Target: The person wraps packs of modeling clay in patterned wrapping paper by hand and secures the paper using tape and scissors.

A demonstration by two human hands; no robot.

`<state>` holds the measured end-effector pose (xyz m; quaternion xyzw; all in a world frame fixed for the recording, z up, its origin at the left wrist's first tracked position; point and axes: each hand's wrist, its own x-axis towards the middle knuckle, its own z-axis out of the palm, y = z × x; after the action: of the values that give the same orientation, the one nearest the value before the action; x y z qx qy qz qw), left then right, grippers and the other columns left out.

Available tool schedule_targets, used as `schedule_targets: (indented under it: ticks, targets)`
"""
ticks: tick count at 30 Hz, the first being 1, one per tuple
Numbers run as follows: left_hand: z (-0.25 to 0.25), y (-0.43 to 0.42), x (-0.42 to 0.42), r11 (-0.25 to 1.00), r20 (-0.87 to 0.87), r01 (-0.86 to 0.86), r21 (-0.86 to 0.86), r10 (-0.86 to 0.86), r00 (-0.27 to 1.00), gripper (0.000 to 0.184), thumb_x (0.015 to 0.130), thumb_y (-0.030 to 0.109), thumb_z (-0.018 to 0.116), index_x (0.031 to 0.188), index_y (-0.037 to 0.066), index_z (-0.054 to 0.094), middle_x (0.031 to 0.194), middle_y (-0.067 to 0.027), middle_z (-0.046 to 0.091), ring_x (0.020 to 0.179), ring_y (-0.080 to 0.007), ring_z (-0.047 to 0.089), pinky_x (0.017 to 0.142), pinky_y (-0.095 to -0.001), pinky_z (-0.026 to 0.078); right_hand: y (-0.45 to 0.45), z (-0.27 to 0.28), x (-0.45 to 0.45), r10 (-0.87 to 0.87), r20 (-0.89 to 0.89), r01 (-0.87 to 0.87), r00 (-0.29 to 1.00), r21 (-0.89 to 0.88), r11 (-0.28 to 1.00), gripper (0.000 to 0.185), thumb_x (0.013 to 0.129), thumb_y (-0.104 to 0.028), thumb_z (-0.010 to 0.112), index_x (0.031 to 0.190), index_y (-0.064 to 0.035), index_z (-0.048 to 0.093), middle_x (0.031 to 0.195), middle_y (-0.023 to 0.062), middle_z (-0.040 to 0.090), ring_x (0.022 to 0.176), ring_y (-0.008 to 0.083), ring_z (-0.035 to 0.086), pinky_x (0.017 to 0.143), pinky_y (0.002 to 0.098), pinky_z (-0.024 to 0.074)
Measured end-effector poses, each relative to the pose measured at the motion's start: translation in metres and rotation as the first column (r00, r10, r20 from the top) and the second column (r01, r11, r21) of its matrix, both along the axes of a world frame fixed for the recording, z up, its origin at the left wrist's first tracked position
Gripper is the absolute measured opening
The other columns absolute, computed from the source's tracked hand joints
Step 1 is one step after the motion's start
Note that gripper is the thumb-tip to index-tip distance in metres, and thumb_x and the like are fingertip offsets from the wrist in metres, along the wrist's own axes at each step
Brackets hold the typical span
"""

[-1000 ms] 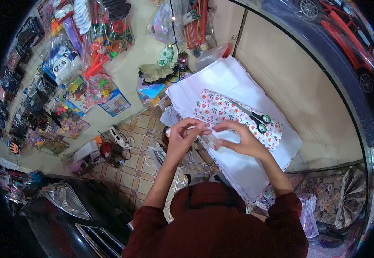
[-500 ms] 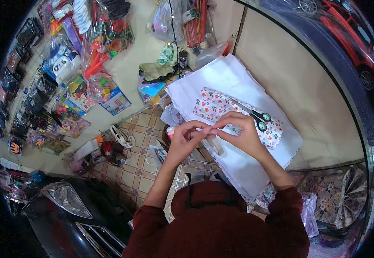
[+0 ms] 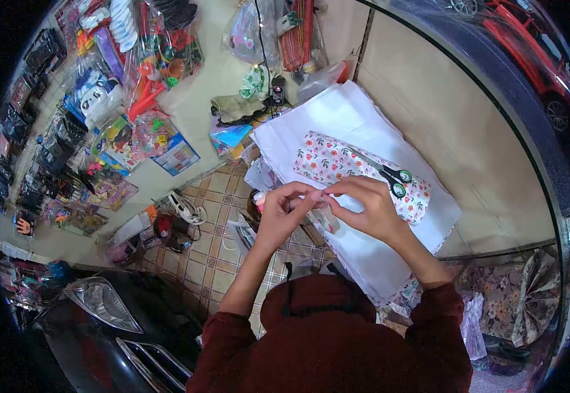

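My left hand (image 3: 283, 213) and my right hand (image 3: 370, 206) meet in front of me, fingertips close together. Each is closed in a pinch; what sits between the fingers is too small and pale to name. Just beneath the hands, a whitish, partly see-through thing (image 3: 325, 221) shows blurred. Behind my right hand lies a floral-print wrapped piece (image 3: 331, 156), white with red and orange flowers. Scissors (image 3: 390, 174) with black and green handles rest on it, blades towards the upper left. Both lie on a stack of large white sheets (image 3: 347, 111).
A tiled floor (image 3: 186, 262) spreads left of the sheets. At lower left stands a black toy car (image 3: 121, 327). Bagged toys (image 3: 147, 72) hang on the left wall. A glass edge (image 3: 494, 92) curves along the right. Folded cloth (image 3: 239, 108) lies behind the sheets.
My right hand's fingers have shifted and spread slightly at the pinch, with its wrist turned a little. My left hand is almost still. The scissors and floral piece stay put.
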<state>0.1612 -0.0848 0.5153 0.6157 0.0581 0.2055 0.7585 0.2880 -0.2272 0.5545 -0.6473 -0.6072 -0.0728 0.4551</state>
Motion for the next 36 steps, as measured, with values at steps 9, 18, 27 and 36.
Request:
schedule_targets:
  ticks: [9, 18, 27, 36]
  targets:
    - [0.001, -0.003, -0.001, 1.000, -0.006, -0.023, -0.003, 0.023, 1.000, 0.018, 0.093, 0.009, 0.060, 0.099, -0.007, 0.063, 0.094, -0.0104, 0.068, 0.085, -0.0142, 0.067, 0.077, -0.0242, 0.054, 0.002, -0.006, -0.003, -0.030, 0.081, 0.028, 0.996, 0.024, 0.999, 0.013, 0.076, -0.008, 0.071, 0.087, -0.0035, 0.066, 0.074, 0.0111, 0.064, 0.064, 0.0274, 0.064, 0.059, 0.0366, 0.0520]
    - [0.001, -0.004, -0.002, 0.989, -0.036, -0.074, 0.126, 0.079, 0.996, 0.014, 0.092, 0.007, 0.061, 0.099, -0.006, 0.063, 0.092, -0.0078, 0.067, 0.084, -0.0103, 0.064, 0.077, -0.0224, 0.052, 0.003, -0.015, -0.007, -0.079, 0.108, 0.087, 0.991, -0.067, 0.994, 0.015, 0.073, -0.005, 0.073, 0.084, -0.0010, 0.065, 0.075, 0.0120, 0.066, 0.073, 0.0289, 0.068, 0.078, 0.0369, 0.0568]
    - [-0.001, -0.008, -0.002, 0.961, 0.026, -0.137, 0.241, 0.135, 0.991, 0.012, 0.091, 0.006, 0.061, 0.094, -0.005, 0.063, 0.089, -0.0057, 0.067, 0.082, -0.0079, 0.062, 0.074, -0.0227, 0.051, 0.012, -0.025, -0.014, -0.065, -0.160, 0.071, 0.985, 0.034, 0.997, 0.011, 0.071, -0.003, 0.070, 0.077, -0.0027, 0.061, 0.072, 0.0099, 0.059, 0.062, 0.0229, 0.060, 0.059, 0.0332, 0.0493]
    - [-0.002, -0.009, -0.005, 0.962, 0.044, -0.177, 0.207, 0.172, 0.984, 0.012, 0.091, 0.006, 0.061, 0.094, -0.005, 0.063, 0.087, -0.0065, 0.067, 0.082, -0.0086, 0.063, 0.075, -0.0236, 0.051, 0.016, -0.017, -0.014, -0.028, -0.443, 0.028, 0.896, -0.007, 1.000, 0.008, 0.070, 0.007, 0.065, 0.073, 0.0014, 0.060, 0.072, 0.0070, 0.062, 0.069, 0.0147, 0.060, 0.070, 0.0274, 0.0468]
